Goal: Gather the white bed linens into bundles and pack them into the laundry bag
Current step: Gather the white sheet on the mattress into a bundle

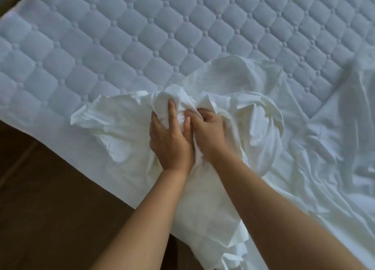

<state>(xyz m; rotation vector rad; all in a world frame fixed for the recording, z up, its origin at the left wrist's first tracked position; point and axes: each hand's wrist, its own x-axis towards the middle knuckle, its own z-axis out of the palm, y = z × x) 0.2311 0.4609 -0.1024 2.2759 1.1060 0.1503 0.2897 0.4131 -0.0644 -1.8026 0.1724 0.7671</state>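
A crumpled white bed sheet (253,111) lies bunched at the near edge of the quilted mattress (125,38) and trails off to the right and down over the bed's side. My left hand (170,139) lies on the bunched cloth, index finger stretched forward and the other fingers wrapped into the fabric. My right hand (207,133) sits right beside it, fingers curled tight around a fold of the same sheet. The two hands touch each other. No laundry bag is in view.
The mattress's bare quilted top fills the far and left part of the view. Dark wooden floor (50,198) runs along the bed's near left edge. More rumpled white sheet (334,168) covers the right side.
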